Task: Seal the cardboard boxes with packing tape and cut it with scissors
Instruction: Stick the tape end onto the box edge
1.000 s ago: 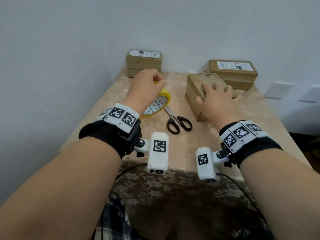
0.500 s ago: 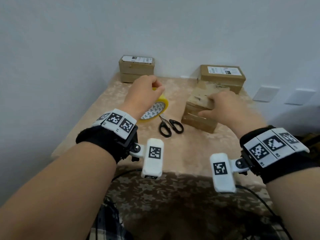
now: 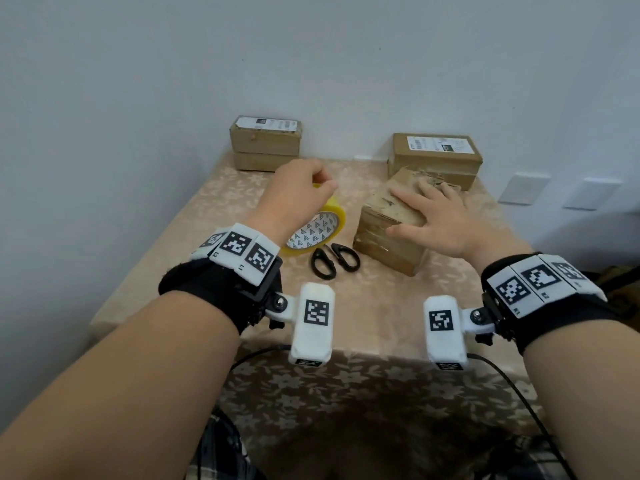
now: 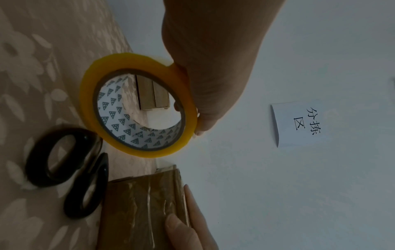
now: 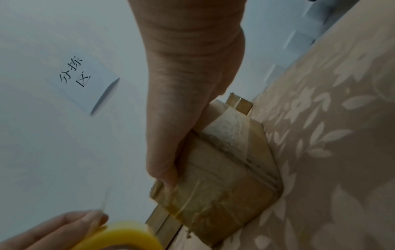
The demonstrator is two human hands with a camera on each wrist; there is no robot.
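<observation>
A yellow tape roll stands on edge on the table, gripped at its top by my left hand; the left wrist view shows the roll with fingers curled over its rim. A worn cardboard box lies right of it. My right hand rests flat on the box top, fingers spread; in the right wrist view the palm and thumb press on the box. Black-handled scissors lie between roll and box, blades hidden under the roll.
Two stacked cardboard boxes stand at the back left by the wall, another labelled pair at the back right. The floral tablecloth has bare room in front. A paper sign hangs on the wall.
My right hand turned the box and now lies flat with spread fingers on its top. The left hand kept its grip on the tape roll.
</observation>
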